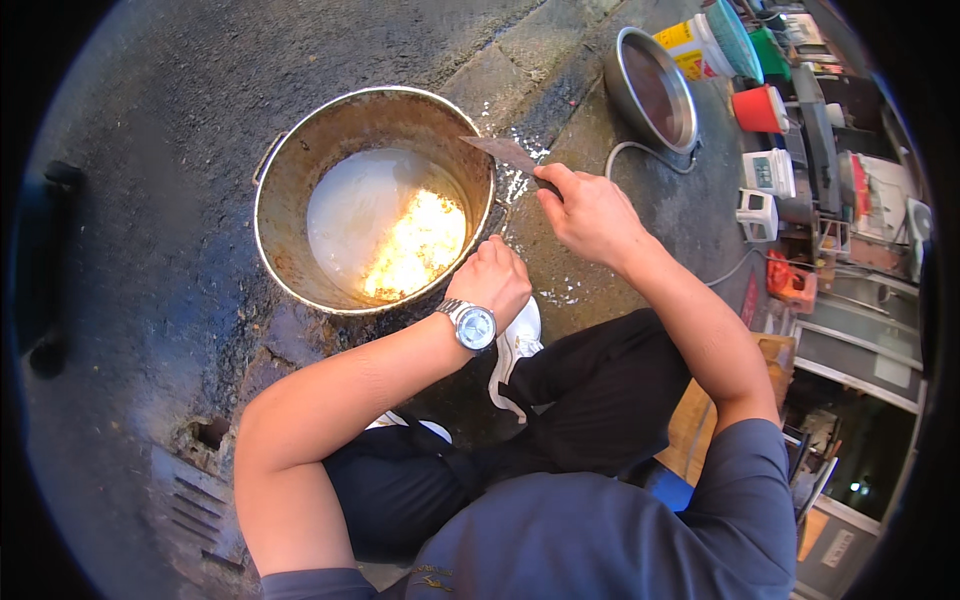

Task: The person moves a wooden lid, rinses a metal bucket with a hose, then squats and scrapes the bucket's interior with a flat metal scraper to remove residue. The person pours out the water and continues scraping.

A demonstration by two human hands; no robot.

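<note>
A large round metal pot [300,176], stained brown inside, rests on the wet ground before me, with cloudy liquid or a pale bottom showing and a bright glare over part of it. My left hand [491,279], with a steel watch [474,327] on its wrist, is curled at the pot's near right side; the pot's rim or handle there is partly hidden by it. My right hand [592,214] grips the dark handle of a scraper with a flat, worn blade [504,150]. The blade's tip lies over or against the pot's right rim; contact cannot be told.
A steel basin [618,90] of dark reddish liquid stands at the upper right, with a hose [637,145] beside it. Beyond are a white bucket [694,49], a red bucket [756,109] and a white stool [757,215]. A slotted drain cover [196,504] lies at lower left.
</note>
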